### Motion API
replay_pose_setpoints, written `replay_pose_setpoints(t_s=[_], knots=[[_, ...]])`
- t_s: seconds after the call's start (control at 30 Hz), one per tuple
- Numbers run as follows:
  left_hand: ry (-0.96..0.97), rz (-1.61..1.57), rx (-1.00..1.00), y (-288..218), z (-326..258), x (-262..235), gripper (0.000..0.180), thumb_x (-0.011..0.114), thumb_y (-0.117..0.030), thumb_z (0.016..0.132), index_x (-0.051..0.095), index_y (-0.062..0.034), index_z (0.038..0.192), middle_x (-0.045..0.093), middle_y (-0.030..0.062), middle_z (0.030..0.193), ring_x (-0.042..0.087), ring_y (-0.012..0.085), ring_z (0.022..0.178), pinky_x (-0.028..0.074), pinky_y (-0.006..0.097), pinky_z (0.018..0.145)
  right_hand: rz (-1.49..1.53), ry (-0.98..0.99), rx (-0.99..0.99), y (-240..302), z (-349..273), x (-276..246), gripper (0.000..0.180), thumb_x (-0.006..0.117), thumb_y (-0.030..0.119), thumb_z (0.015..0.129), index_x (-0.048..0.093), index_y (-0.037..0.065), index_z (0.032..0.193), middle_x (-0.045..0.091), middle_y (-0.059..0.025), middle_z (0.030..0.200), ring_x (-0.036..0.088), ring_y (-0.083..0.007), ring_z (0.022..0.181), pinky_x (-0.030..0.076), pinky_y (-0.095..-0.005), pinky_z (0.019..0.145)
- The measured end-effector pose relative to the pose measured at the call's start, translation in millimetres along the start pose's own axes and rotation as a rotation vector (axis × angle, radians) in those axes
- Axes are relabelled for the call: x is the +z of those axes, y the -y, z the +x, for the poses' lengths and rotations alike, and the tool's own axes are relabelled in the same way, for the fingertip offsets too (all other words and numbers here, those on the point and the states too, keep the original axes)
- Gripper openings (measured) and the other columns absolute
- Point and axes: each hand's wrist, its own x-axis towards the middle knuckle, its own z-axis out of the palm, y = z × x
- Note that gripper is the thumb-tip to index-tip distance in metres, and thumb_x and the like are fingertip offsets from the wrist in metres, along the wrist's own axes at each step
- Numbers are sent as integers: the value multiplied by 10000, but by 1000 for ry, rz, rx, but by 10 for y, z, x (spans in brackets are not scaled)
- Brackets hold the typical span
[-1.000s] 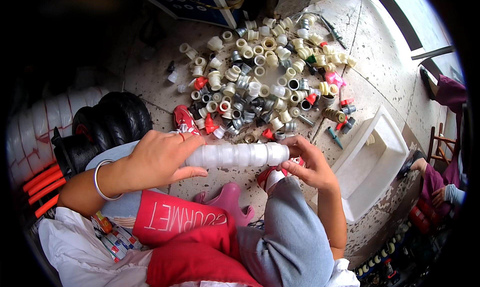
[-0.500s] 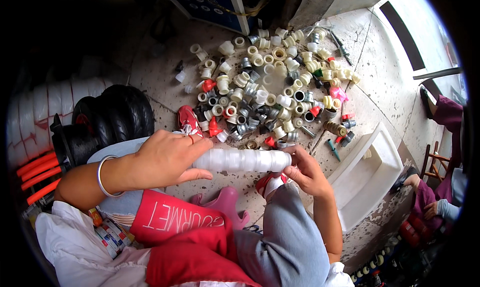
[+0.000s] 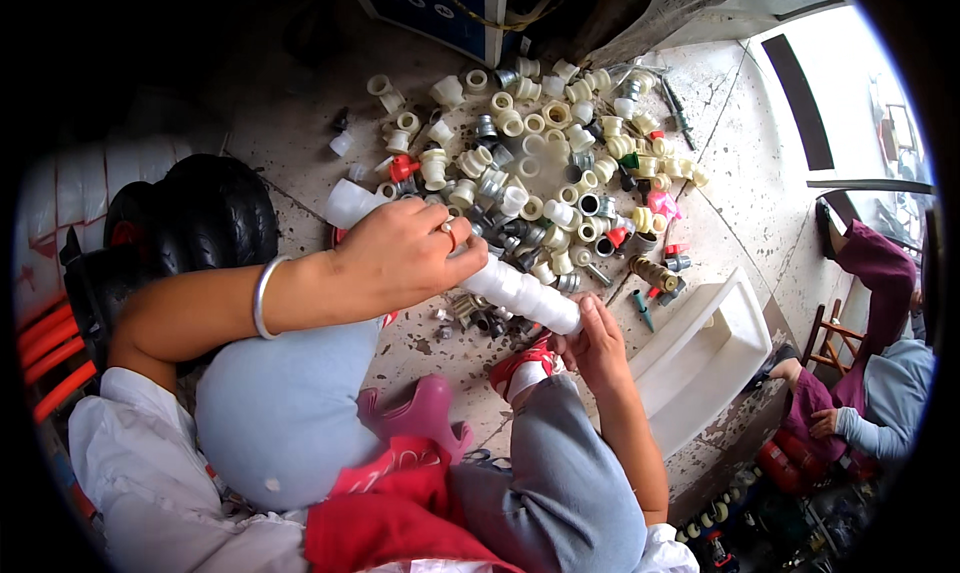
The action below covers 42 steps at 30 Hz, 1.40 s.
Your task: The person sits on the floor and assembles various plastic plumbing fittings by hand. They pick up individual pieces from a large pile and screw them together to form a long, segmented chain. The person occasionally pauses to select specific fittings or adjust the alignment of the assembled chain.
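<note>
Tilted from nearly level half a second ago, the white ridged tube (image 3: 520,298) now slants, its left end farther out and its right end nearer; the left knee (image 3: 285,403) has come up beside the red apron (image 3: 395,518). Close in front of the body, the left hand (image 3: 400,256), a silver bracelet (image 3: 262,298) at its wrist, is clamped over the tube's middle, fingers together and curled, thumb out of sight. The right hand (image 3: 597,348) touches the tube's near end with bent fingers; whether they grip it I cannot tell. Below the tube sit a pink stool (image 3: 425,418) and, nearer the right hand, a red shoe (image 3: 520,365). Black tires (image 3: 200,218) stand to the left, a white tub (image 3: 715,368) to the right. Beyond the tube, pipe fittings (image 3: 514,201), mostly cream and grey, lie scattered over the floor (image 3: 740,163). Farther right, a co-worker's hand (image 3: 823,423) rests on purple trousers (image 3: 808,393). At the back stands a blue board (image 3: 430,11).
</note>
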Motion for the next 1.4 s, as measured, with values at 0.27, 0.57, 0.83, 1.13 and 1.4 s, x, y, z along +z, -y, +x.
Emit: replay_pose_setpoints(t_s=[0.27, 0.57, 0.83, 1.13, 1.4], knots=[[514, -1104, -117, -21, 243, 857, 658, 685, -529, 836, 491, -62, 1257, 665, 189, 987, 649, 360, 935, 504, 447, 797, -748, -22, -303, 38, 121, 230, 206, 483, 210, 1026, 449, 15, 1080, 551, -51, 788, 464, -68, 593, 377, -208, 527], [-65, -542, -326, 185, 145, 1151, 554, 786, -362, 753, 566, -73, 1171, 581, 98, 973, 635, 306, 915, 500, 421, 802, -452, 56, 153, 344, 1110, 244, 415, 420, 420, 1036, 519, 18, 1067, 565, -57, 697, 552, -123, 569, 445, -260, 518], [-180, -1272, -657, 379, 132, 1255, 665, 681, -484, 867, 483, 14, 1262, 597, 225, 1156, 609, 362, 1056, 483, 413, 905, -1633, -252, -683, 1086, 3195, 25, 396, 605, 193, 869, 528, 86, 1242, 550, -145, 1242, 580, -387, 1072, 494, -477, 859], [-109, -1315, -637, 268, 77, 1325, 650, 639, -507, 891, 441, -61, 1322, 621, 235, 1127, 624, 375, 1050, 495, 433, 885, -1863, -461, -385, 1020, 3519, 11, 336, 608, 222, 857, 608, 87, 1165, 513, -185, 1332, 649, -406, 949, 530, -473, 813], [14, -997, -630, 272, 81, 1353, 635, 593, -557, 893, 481, -51, 1259, 644, 223, 985, 644, 400, 917, 517, 457, 784, -737, 48, -204, 907, 1800, -236, 429, 728, 152, 858, 525, 14, 1210, 583, -106, 1130, 626, -186, 997, 530, -311, 774]])
